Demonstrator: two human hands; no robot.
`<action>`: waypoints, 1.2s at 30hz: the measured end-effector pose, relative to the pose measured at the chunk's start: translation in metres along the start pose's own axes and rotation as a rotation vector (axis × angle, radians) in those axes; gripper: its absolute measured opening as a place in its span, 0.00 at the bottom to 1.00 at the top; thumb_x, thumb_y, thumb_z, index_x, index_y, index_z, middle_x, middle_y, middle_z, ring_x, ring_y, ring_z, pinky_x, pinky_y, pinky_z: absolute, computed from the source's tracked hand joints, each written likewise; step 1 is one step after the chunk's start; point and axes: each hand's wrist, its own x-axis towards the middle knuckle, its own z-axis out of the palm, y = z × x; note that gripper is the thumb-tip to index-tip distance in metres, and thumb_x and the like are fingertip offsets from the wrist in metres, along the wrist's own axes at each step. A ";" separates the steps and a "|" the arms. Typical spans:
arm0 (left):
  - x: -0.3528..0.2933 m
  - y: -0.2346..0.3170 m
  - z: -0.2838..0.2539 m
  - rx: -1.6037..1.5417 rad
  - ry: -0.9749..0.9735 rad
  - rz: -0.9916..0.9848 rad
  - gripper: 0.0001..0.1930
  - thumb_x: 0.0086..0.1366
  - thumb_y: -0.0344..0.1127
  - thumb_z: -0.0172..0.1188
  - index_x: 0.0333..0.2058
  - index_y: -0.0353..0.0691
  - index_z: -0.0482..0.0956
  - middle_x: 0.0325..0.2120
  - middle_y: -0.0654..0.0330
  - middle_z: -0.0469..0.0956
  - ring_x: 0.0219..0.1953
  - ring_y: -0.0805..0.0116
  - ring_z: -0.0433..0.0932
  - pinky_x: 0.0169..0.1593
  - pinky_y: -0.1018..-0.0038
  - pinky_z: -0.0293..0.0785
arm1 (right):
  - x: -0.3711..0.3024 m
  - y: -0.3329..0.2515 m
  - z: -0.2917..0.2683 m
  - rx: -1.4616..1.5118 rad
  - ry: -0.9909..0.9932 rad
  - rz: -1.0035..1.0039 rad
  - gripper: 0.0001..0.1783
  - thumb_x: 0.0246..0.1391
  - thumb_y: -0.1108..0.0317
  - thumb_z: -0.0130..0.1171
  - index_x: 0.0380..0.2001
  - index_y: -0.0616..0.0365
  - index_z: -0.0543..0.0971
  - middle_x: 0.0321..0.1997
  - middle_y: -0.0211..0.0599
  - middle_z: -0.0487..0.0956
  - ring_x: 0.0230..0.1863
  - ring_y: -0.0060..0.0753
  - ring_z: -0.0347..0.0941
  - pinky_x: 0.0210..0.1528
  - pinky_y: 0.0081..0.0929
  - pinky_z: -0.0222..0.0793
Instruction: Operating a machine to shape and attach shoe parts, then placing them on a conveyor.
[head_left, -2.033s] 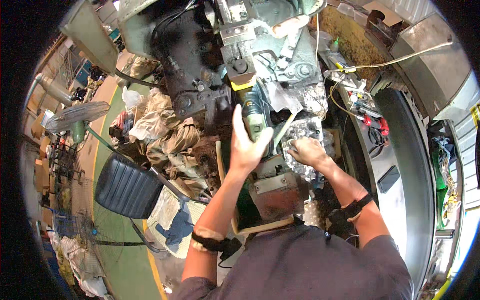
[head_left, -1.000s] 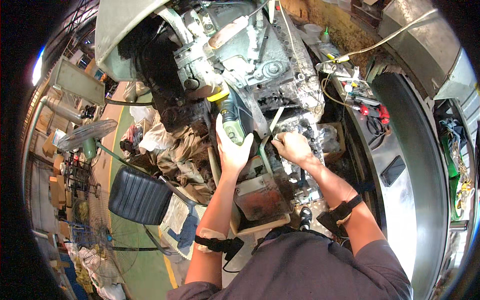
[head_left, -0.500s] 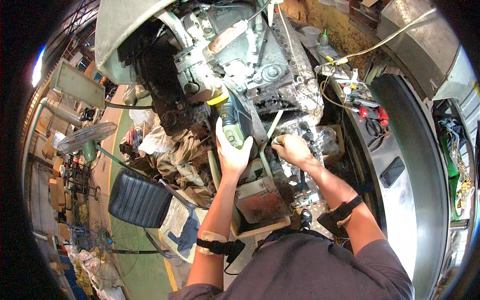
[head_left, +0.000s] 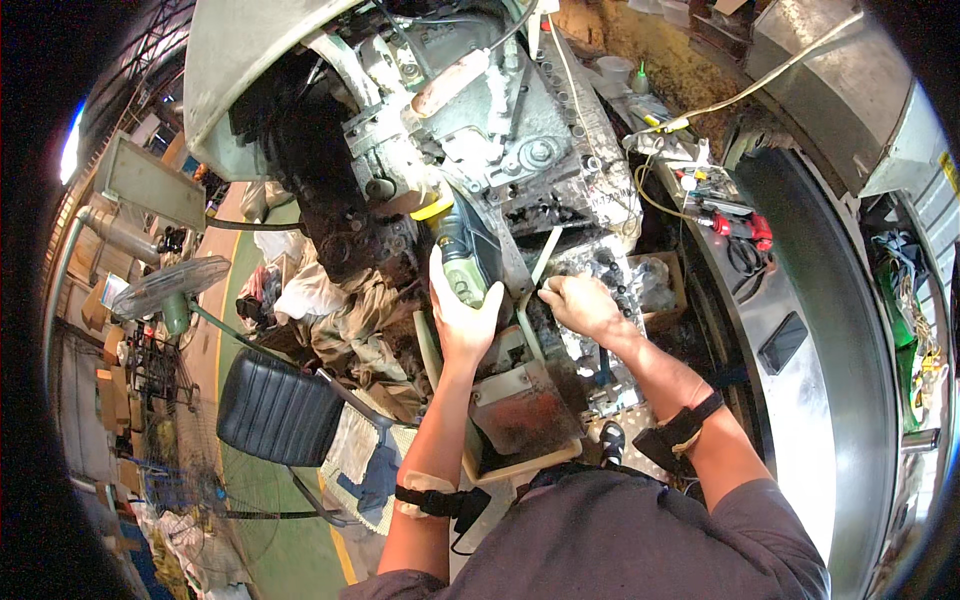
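Observation:
My left hand (head_left: 465,315) is wrapped round a dark and pale-green flashlight (head_left: 462,262) with a yellow ring at its head. It points away from me, and bright light falls on the greasy metal machine (head_left: 545,150) ahead. Close by on the right, my right hand (head_left: 588,305) is closed in front of the machine's lower part. What its fingers hold, if anything, is hidden. A pale thin bar (head_left: 545,254) slants up just beyond that hand.
Below my hands sits an open bin (head_left: 527,460). A black chair (head_left: 275,405), a fan (head_left: 170,285) and piled rags (head_left: 345,300) are at left. On the right-hand metal ledge lie a phone (head_left: 783,343) and a red-handled tool (head_left: 762,232). A cable (head_left: 765,88) crosses the upper right.
The view has shifted slightly. Both hands keep nearly the same places, with the flashlight still held in my left hand and my right hand still closed.

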 end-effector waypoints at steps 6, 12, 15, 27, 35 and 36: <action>-0.001 0.000 0.000 0.019 0.004 0.017 0.51 0.52 0.32 0.73 0.71 0.38 0.52 0.63 0.38 0.64 0.63 0.41 0.66 0.67 0.57 0.62 | -0.002 -0.003 0.002 -0.145 0.018 -0.091 0.13 0.61 0.57 0.58 0.39 0.54 0.82 0.29 0.51 0.83 0.35 0.57 0.81 0.42 0.51 0.76; 0.003 0.000 0.004 0.053 0.043 0.093 0.49 0.53 0.34 0.73 0.70 0.39 0.53 0.62 0.39 0.65 0.62 0.42 0.67 0.66 0.56 0.64 | 0.000 0.001 0.004 -0.129 0.128 -0.108 0.10 0.60 0.60 0.59 0.39 0.53 0.83 0.25 0.51 0.82 0.29 0.56 0.81 0.35 0.49 0.77; 0.009 0.002 -0.001 -0.020 0.093 0.047 0.45 0.56 0.37 0.73 0.68 0.38 0.58 0.60 0.39 0.68 0.60 0.42 0.70 0.64 0.57 0.66 | 0.002 -0.010 -0.004 -0.158 0.115 -0.125 0.13 0.61 0.59 0.61 0.45 0.51 0.83 0.27 0.49 0.83 0.29 0.55 0.81 0.34 0.47 0.77; -0.012 -0.041 -0.040 -0.809 0.129 -0.261 0.23 0.73 0.39 0.59 0.60 0.30 0.72 0.57 0.55 0.75 0.59 0.68 0.74 0.61 0.72 0.69 | 0.016 -0.132 0.027 0.135 0.075 -0.200 0.83 0.36 0.53 0.82 0.71 0.74 0.25 0.78 0.70 0.33 0.80 0.61 0.27 0.80 0.40 0.28; -0.035 -0.072 -0.064 -0.838 0.286 -0.360 0.15 0.73 0.38 0.58 0.52 0.35 0.78 0.39 0.66 0.77 0.40 0.78 0.73 0.46 0.78 0.71 | 0.026 -0.128 0.043 0.047 0.204 -0.191 0.77 0.36 0.63 0.78 0.73 0.72 0.30 0.79 0.64 0.34 0.81 0.56 0.30 0.80 0.34 0.29; -0.031 -0.064 -0.068 -0.895 0.282 -0.389 0.16 0.73 0.39 0.58 0.52 0.35 0.78 0.38 0.66 0.77 0.40 0.77 0.73 0.46 0.77 0.71 | 0.026 -0.126 0.044 0.010 0.238 -0.198 0.76 0.36 0.63 0.78 0.73 0.71 0.31 0.79 0.64 0.35 0.81 0.56 0.31 0.80 0.33 0.30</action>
